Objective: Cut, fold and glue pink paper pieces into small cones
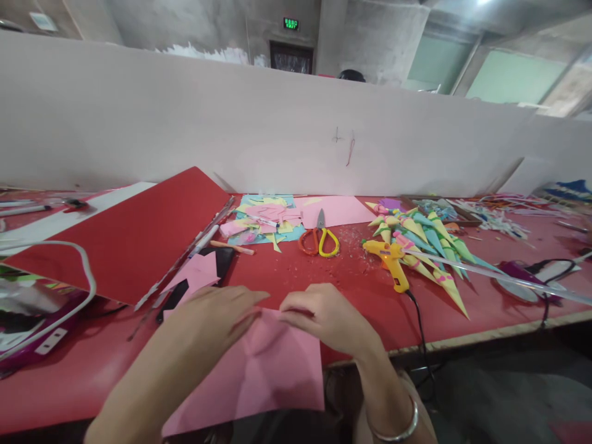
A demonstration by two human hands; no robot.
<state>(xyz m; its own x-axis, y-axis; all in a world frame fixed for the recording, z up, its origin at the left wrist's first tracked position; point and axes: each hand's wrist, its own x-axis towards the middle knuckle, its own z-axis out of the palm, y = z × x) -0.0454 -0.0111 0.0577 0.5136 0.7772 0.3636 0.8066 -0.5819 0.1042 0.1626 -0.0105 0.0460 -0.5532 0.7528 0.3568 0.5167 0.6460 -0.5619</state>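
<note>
A sheet of pink paper [277, 385] hangs partly over the table's front edge, creased and bent up along its upper part. On its upper left, my left hand [222, 314] is closed, thumb and fingers pinching the paper. My right hand [326, 314] pinches the top edge to the right of centre, a bracelet [398, 425] on its wrist. Beyond the hands lie scissors [320, 237] with one red and one yellow handle, blades pointing away. A yellow glue gun [388, 262] rests to the right, a long clear glue stick in its back.
Yellow, green and blue paper cones [439, 240] are heaped at the right. Paper scraps [266, 219] lie on a blue sheet at the back. A large red board [139, 228] leans at the left. A white partition [277, 135] closes off the table's far side.
</note>
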